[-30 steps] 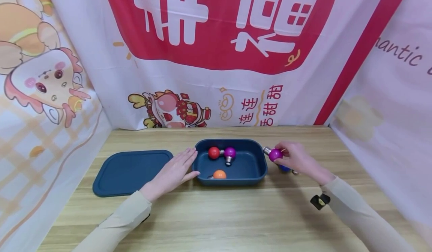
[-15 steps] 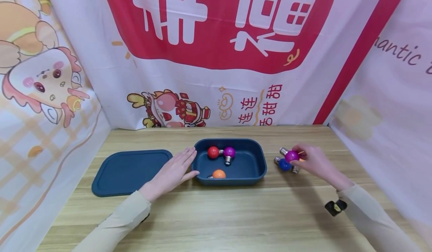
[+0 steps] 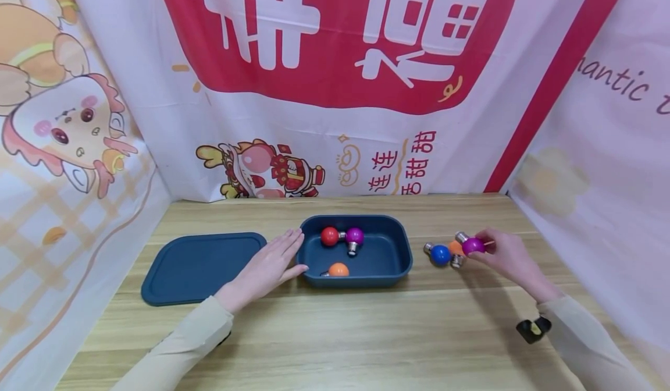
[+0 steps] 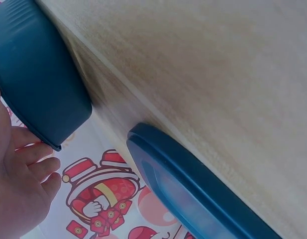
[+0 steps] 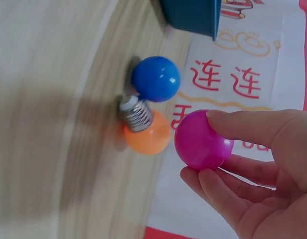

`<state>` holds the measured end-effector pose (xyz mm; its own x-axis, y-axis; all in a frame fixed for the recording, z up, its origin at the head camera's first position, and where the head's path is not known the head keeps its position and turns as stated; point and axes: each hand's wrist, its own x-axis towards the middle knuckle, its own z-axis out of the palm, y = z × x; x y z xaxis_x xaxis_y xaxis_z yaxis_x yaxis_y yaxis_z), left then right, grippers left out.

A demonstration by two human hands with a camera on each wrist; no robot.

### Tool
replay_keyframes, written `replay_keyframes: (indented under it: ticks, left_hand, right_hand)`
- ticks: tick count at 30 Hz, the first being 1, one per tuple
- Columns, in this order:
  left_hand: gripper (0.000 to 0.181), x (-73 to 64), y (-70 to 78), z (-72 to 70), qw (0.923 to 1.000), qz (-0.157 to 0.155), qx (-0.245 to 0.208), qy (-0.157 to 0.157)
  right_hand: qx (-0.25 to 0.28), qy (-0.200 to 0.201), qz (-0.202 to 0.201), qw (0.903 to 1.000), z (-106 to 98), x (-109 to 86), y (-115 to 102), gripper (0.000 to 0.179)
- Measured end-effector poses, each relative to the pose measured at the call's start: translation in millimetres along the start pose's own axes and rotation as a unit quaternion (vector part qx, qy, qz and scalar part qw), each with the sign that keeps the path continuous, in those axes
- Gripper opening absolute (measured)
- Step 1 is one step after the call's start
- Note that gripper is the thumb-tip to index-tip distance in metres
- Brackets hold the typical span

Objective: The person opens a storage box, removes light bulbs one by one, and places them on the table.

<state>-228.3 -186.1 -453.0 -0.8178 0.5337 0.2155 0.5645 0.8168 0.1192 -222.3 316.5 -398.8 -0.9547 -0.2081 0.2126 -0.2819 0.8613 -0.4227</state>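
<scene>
My right hand [image 3: 510, 258] pinches a magenta light bulb [image 5: 203, 140] by its round globe, thumb on one side and fingers on the other. In the head view its metal screw base points up and left. Just left of it, a blue bulb [image 3: 440, 255] and an orange bulb [image 5: 147, 133] lie close together on the table. My left hand [image 3: 265, 266] rests with straight fingers against the left side of a dark blue box [image 3: 356, 282]. Inside the box lie a red bulb [image 3: 329, 236], a second magenta bulb [image 3: 355, 237] and another orange bulb [image 3: 338, 270].
A dark blue lid [image 3: 204, 266] lies flat on the wooden table [image 3: 335, 338], left of the box and partly behind the left hand. Printed cloth [image 3: 335, 164] hangs at the back and along both sides.
My right hand has carried the magenta bulb rightward from beside the box's right wall, past the blue and orange bulbs, which now show more fully. The left hand has stayed at the box.
</scene>
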Motion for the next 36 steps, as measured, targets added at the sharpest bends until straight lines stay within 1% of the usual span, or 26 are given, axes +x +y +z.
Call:
replay_keyframes:
  ticks: [7,12,19,23,28,36]
  left_hand:
    - [0.076,0.5,-0.3,0.1,1.0,-0.001,-0.001,-0.002]
    - [0.075,0.7,0.7,-1.0,1.0,-0.002,-0.001,-0.004]
    - [0.075,0.8,2.2,-3.1,1.0,-0.004,-0.006,-0.002]
    - [0.075,0.7,2.6,-3.6,1.0,-0.005,-0.007,-0.004]
    - [0.077,1.1,2.5,-3.0,1.0,-0.006,-0.004,-0.007]
    - [0.077,0.5,1.2,-0.9,1.0,-0.006,-0.001,-0.006]
  right_hand:
    - [0.001,0.004,0.031,0.9995,0,-5.4,18,0.04]
    - [-0.009,0.003,0.05,0.9987,-3,-8.8,31,0.039]
    - [-0.023,-0.028,0.082,0.996,2,-11.5,45,0.039]
    - [-0.03,-0.037,0.094,0.9944,6,-12.0,48,0.041]
    - [-0.029,-0.05,0.104,0.9929,9,-11.3,46,0.043]
    - [-0.031,-0.067,0.11,0.9911,13,-6.4,45,0.04]
